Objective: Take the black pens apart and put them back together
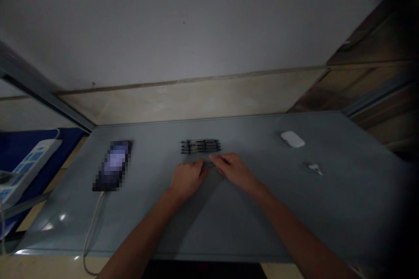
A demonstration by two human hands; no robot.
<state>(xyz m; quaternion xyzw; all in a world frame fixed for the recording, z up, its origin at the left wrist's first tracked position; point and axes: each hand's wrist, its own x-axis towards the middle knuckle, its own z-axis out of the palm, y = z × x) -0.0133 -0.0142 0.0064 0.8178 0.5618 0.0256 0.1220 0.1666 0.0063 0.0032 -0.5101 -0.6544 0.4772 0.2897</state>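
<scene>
Both my hands meet over the middle of the grey table, fingers pinched round a thin pen [210, 166]. My left hand [189, 177] closes on its left end, and my right hand [236, 170] grips the other end, where a dark part shows between the fingers. Much of this pen is hidden by the fingers, and the dim light blurs its details. Just beyond the hands, several dark pens [200, 147] lie side by side in a row, pointing left and right.
On the left of the grey table [137, 222] lies a phone [113, 165] with a cable [93, 222] running off the front edge. A white rounded case [293, 139] and a small white item [315, 168] lie on the right. A power strip [31, 172] is beyond the left edge.
</scene>
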